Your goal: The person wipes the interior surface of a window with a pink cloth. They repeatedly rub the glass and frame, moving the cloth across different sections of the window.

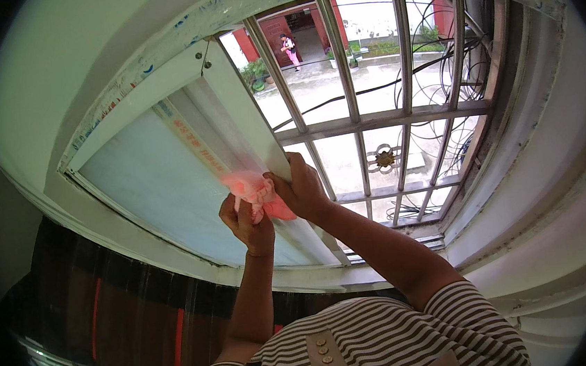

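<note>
A bunched pink cloth (255, 192) lies against the upright frame of a white sliding window sash (254, 120). My left hand (249, 223) is closed on the cloth, its fingers pinching the lower left folds. At the sash's right edge, my right hand (302, 190) is wrapped round the frame, with the thumb side touching the cloth. Some of its fingertips are hidden behind the edge. Frosted glass (145, 168) fills the sash to the left, and a printed tape strip (191, 137) runs down beside the frame.
Metal security bars (347, 73) cross the open half of the window. Loose black cables (466, 56) hang outside at the right. A person (289, 51) stands in the yard beyond. Below left is a dark surface with red stripes (180, 346).
</note>
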Demonstrator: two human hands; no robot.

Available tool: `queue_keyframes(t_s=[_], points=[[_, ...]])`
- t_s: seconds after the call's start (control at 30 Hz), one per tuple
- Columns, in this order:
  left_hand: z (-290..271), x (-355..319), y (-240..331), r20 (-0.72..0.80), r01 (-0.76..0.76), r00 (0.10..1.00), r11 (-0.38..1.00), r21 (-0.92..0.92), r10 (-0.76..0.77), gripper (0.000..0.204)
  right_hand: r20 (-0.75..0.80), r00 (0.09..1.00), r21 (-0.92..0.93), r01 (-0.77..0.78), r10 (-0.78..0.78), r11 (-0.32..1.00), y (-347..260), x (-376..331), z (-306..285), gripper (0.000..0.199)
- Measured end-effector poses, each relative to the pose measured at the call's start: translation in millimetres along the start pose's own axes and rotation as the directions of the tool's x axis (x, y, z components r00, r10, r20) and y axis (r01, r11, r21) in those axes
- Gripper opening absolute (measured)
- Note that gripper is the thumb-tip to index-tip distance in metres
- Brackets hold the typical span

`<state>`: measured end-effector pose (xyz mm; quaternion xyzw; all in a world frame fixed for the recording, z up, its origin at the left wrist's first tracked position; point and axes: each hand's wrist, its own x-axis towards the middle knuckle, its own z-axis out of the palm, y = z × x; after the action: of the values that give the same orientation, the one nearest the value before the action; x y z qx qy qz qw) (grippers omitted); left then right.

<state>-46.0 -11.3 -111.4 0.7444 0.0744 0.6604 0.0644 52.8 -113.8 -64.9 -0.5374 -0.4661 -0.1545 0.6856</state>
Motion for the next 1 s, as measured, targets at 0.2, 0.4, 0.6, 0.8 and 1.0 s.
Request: queue_keyframes(t_s=[0.2,0.4,0.6,0.8,1.0], points=[[-3,-41,-11,0.122,0.021,0.993,0.996,-0.084,-0.010,0.029,0.020,1.000,-0.004,-0.020,0.020,1.000,2,-1,1,0.040],[-7,-88,-8,0.228,0.062,0.973,0.995,-0.077,-0.043,0.037,0.006,1.000,-0.030,-0.011,0.011,0.999,0,1,1,0.040],[-25,-120,-2,0.479,0.051,0.875,0.997,0.052,-0.069,0.033,0.007,1.000,-0.034,-0.007,0.007,0.999,-1,0,0,0.041],[-51,-173,-21,0.715,0.365,0.613,0.923,0.121,-0.336,0.031,0.016,1.000,-0.019,-0.024,0.024,1.000,-4,-1,2,0.040],[-63,-229,-23,0.686,0.959,-0.038,0.167,0.230,-0.726,0.036,0.032,0.999,0.014,-0.040,0.039,0.999,-2,-2,1,0.036]])
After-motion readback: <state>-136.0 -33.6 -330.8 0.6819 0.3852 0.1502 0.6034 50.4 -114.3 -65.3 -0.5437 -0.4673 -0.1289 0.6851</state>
